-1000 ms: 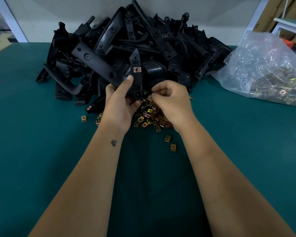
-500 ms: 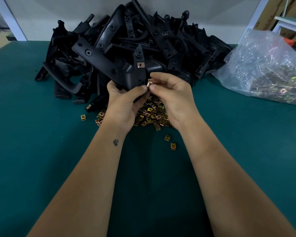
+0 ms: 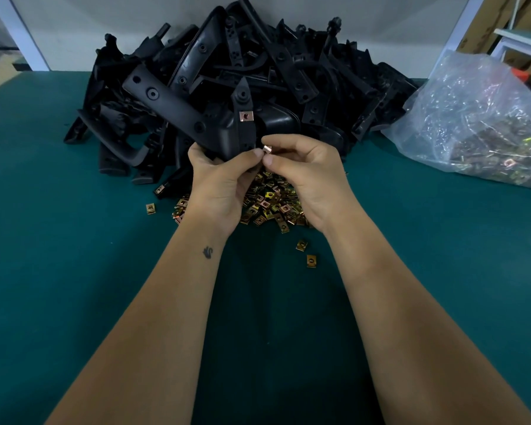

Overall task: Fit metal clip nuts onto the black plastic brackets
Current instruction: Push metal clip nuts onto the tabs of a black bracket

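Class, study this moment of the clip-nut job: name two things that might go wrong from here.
1. The right hand pinches a small clip nut by its fingertips; it may slip and fall among the loose nuts.
2. The left hand grips the bracket only at its lower end, so pushing might tilt it.

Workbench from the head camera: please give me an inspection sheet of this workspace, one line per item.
Surface: green mat, a workbench top.
Job's things: held bracket upright, one clip nut already fitted on it; second clip nut pinched at its lower end; pile of brackets behind; loose clip nuts heaped under the hands.
Clutter: stray nuts nearer the person; clear plastic bag of metal parts at right.
Hands: left hand grips the bracket; right hand pinches the nut.
Cables: nothing seen.
Surroundings: pale wall behind; cardboard far right.
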Demonstrator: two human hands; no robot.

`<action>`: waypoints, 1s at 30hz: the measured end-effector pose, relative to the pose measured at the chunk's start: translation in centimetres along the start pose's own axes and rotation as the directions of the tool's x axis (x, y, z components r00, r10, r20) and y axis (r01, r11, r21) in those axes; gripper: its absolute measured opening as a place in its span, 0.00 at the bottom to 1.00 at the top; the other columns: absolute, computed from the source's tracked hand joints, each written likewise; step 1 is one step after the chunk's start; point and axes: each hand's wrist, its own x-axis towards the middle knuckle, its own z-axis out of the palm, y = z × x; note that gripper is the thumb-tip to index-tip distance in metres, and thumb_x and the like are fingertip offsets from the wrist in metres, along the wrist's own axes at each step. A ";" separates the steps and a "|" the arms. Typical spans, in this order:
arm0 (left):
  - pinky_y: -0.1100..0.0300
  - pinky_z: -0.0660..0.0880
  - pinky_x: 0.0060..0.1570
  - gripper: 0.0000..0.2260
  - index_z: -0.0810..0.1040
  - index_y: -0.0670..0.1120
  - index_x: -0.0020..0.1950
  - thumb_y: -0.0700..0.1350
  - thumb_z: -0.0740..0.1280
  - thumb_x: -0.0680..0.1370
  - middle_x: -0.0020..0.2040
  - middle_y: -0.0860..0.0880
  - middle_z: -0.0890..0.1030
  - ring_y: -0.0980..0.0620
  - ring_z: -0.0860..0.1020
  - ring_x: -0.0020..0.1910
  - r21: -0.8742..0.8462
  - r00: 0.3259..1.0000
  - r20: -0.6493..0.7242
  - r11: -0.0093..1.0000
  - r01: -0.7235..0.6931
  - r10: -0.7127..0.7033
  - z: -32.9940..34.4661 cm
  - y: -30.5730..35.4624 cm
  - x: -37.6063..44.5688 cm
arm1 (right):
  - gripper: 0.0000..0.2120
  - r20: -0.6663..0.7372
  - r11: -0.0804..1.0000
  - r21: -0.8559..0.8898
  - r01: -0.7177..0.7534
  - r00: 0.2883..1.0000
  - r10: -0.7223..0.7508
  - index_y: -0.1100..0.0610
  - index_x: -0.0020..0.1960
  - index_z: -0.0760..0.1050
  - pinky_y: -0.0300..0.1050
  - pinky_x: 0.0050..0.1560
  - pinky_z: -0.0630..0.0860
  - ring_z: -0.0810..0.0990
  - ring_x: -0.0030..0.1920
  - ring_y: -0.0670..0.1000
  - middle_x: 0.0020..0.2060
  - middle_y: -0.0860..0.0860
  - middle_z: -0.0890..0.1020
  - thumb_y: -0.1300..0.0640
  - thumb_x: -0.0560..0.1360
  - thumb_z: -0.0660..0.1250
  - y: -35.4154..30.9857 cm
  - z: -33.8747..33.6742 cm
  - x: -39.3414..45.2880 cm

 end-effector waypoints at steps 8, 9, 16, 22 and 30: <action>0.60 0.80 0.49 0.26 0.65 0.44 0.64 0.25 0.69 0.73 0.53 0.43 0.80 0.50 0.84 0.47 -0.044 0.998 -0.056 0.999 -0.002 -0.001 -0.1 0.2 0.3 | 0.10 0.048 0.995 0.097 -0.034 0.998 0.029 0.62 0.53 0.81 0.44 0.55 0.79 0.84 0.49 0.50 0.46 0.55 0.85 0.71 0.75 0.67 0.0 0.0 -0.1; 0.60 0.80 0.49 0.26 0.65 0.44 0.65 0.25 0.69 0.73 0.53 0.43 0.80 0.50 0.84 0.48 -0.041 0.998 -0.059 0.999 -0.004 0.001 -0.1 0.1 0.4 | 0.10 0.047 0.994 0.097 -0.040 0.998 0.036 0.62 0.53 0.81 0.44 0.56 0.79 0.84 0.49 0.50 0.46 0.55 0.84 0.71 0.75 0.68 0.0 0.0 -0.1; 0.57 0.80 0.50 0.26 0.65 0.45 0.63 0.25 0.69 0.72 0.51 0.44 0.81 0.49 0.84 0.47 -0.024 0.999 -0.046 1.000 -0.016 0.015 -0.3 0.0 0.5 | 0.08 0.010 0.992 0.101 -0.075 0.997 0.074 0.63 0.49 0.82 0.48 0.58 0.80 0.84 0.46 0.52 0.42 0.56 0.85 0.72 0.73 0.69 0.1 0.0 0.1; 0.59 0.80 0.47 0.27 0.64 0.44 0.64 0.24 0.68 0.72 0.53 0.43 0.79 0.48 0.82 0.50 0.009 0.999 -0.041 1.000 -0.015 0.016 -0.2 -0.2 0.4 | 0.08 -0.067 0.995 0.097 -0.037 0.997 0.043 0.61 0.47 0.82 0.53 0.60 0.79 0.83 0.48 0.54 0.43 0.56 0.84 0.71 0.72 0.70 0.0 -0.2 0.2; 0.58 0.80 0.52 0.33 0.62 0.45 0.68 0.27 0.73 0.69 0.58 0.42 0.79 0.48 0.83 0.52 0.042 1.000 0.011 0.999 -0.013 0.013 0.0 0.1 0.1 | 0.08 -0.064 0.991 -0.124 0.044 0.997 -0.053 0.56 0.46 0.83 0.43 0.53 0.81 0.84 0.48 0.50 0.42 0.51 0.86 0.67 0.71 0.74 0.1 0.0 0.1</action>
